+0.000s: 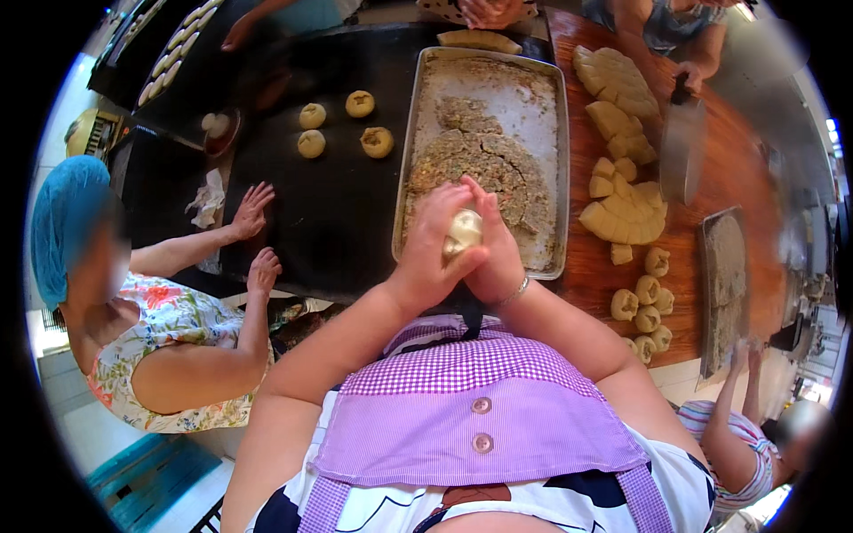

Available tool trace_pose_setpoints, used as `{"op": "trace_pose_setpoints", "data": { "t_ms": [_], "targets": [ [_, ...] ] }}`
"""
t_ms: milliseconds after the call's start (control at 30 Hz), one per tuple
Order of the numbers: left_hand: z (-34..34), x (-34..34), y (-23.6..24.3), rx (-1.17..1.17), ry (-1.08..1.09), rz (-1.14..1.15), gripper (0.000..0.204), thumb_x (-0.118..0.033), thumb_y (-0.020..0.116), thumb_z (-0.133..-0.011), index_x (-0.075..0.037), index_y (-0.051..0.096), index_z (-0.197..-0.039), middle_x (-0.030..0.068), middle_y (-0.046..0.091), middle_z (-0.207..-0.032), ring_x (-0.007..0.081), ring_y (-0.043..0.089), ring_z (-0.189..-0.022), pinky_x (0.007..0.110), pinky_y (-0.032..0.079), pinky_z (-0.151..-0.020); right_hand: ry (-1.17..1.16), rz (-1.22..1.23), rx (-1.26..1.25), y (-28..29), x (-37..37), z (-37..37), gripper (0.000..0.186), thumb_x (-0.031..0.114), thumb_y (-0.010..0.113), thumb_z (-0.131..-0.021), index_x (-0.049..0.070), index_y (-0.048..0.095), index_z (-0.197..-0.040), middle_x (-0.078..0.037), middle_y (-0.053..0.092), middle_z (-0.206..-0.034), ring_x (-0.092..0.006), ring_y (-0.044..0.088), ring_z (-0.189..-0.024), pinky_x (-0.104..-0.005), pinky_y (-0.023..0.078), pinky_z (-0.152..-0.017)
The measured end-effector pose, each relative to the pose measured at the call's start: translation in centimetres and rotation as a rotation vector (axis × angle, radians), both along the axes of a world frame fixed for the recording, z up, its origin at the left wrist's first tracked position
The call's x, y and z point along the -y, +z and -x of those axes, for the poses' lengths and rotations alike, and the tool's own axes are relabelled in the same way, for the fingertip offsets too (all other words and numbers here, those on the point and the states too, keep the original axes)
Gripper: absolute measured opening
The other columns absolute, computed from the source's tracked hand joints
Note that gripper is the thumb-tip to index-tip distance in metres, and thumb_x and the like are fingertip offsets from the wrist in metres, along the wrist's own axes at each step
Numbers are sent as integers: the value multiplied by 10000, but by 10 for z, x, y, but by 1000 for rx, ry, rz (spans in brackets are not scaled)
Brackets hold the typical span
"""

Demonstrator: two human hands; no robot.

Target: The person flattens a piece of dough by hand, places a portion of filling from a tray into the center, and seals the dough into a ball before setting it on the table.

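Between my cupped palms is a pale ball of dough (464,233), its smooth side showing upward. My left hand (433,233) wraps it from the left, and my right hand (499,249) closes round it from the other side, fingertips meeting at the far end. Both hands are over the near part of a large metal tray (557,178). A mound of speckled, chopped filling (506,169) spreads across the tray, partly hidden by my hands. What the dough holds inside cannot be seen.
Several round filled buns (311,144) sit on the black sheet at left. Cut dough pieces (626,218) and shaped dough cups (649,290) lie on the wooden table at right. A second filling tray (724,275) stands beyond. Co-workers surround the table; one holds a broad knife (682,147).
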State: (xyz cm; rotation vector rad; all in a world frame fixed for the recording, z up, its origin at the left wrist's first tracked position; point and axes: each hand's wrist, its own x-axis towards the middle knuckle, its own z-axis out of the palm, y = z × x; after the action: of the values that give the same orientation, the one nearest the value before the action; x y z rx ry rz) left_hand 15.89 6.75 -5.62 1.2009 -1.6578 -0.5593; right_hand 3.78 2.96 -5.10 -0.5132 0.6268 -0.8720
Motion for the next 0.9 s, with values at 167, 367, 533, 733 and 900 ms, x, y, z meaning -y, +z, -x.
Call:
{"op": "trace_pose_setpoints", "data": {
  "t_ms": [167,367,533,733,900],
  "targets": [
    [0,-5,-8,-260,40,81,312,-253,571,-970,13,622,-1124,170,651,-1127,319,613,-1087,410,450,-985,93,121,-78,-6,-9,-7,706,563,291,-1025,63,231,-1519,-122,467,-1398,-191,466,-1279,-349,371,-1085],
    [-47,6,30,377,-106,184,658,-491,545,-950,7,456,-1372,208,522,-1338,380,480,-1272,449,364,-1074,384,-263,173,13,23,-3,636,534,390,-1014,64,370,-1442,-103,560,-1305,-209,561,-1182,-367,469,-1000],
    [-37,-5,-12,30,12,-55,863,-612,566,-891,18,343,-1436,220,371,-1477,370,346,-1386,455,290,-1130,124,22,5,-11,8,-31,493,318,398,-1052,22,351,-1444,-139,518,-1357,-207,529,-1212,-346,430,-1040],
    [-19,-19,-34,-263,223,61,431,-348,496,-1006,42,628,-1132,163,646,-1164,302,605,-1113,383,451,-1001,63,43,-47,-34,-20,-41,569,396,312,-1066,69,220,-1522,-140,432,-1436,-222,441,-1301,-343,349,-1109],
    [-43,-11,-60,-1133,398,-446,375,-251,416,-1027,22,674,-1032,99,672,-1028,181,632,-928,304,500,-839,280,14,-274,-61,-15,-28,682,504,369,-1028,125,155,-1553,-147,301,-1552,-271,336,-1407,-408,302,-1139]
  ]
}}
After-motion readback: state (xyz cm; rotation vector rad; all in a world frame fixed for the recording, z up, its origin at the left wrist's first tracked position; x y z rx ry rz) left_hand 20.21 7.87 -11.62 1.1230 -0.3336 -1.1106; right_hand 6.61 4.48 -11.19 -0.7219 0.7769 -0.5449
